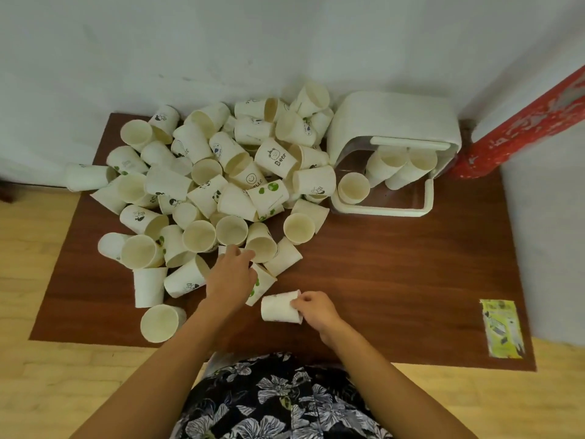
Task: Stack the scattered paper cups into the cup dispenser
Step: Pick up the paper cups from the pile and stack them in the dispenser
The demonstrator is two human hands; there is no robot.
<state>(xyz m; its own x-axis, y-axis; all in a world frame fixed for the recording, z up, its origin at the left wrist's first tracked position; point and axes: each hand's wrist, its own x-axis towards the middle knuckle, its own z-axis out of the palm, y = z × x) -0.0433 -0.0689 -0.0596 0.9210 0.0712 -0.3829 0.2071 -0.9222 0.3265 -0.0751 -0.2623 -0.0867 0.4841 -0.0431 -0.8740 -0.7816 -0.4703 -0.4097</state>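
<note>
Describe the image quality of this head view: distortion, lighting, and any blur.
Head view: wide-angle bending bows the table edges and tilts the red post; lighting is soft and even, with faint shadows under the paper cups and no harsh glare; detail is slightly soft overall, the left hand and right hand mildly blurred.

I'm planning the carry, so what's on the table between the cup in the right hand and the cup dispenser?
In the head view, only bare brown tabletop lies between the held cup in the right hand and the cup dispenser.
</note>
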